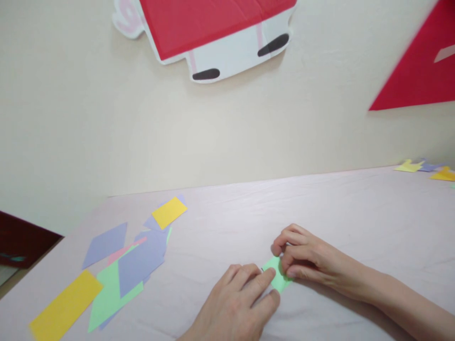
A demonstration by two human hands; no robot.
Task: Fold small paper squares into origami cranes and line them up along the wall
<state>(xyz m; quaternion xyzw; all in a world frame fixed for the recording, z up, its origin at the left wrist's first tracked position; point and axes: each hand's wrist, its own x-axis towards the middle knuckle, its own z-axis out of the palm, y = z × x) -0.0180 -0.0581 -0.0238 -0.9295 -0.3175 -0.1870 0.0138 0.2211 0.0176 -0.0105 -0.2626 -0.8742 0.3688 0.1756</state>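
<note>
A small light-green piece of paper (280, 280) lies low over the pale cloth, between my two hands. My left hand (240, 300) holds its left side, with a fingertip on top and the thumb by its lower edge. From the right, my right hand (307, 258) grips the opposite edge with curled fingers and thumb, which cover part of the sheet. A short dark mark or edge shows by the paper's upper left corner, too small to make out.
Loose purple paper (142, 260), green paper (106, 293) and yellow paper (66, 308) overlap at the left. Folded yellow paper (408, 166) and other folded pieces sit at the far right by the wall (231, 132). A red-and-white cutout (227, 28) hangs there.
</note>
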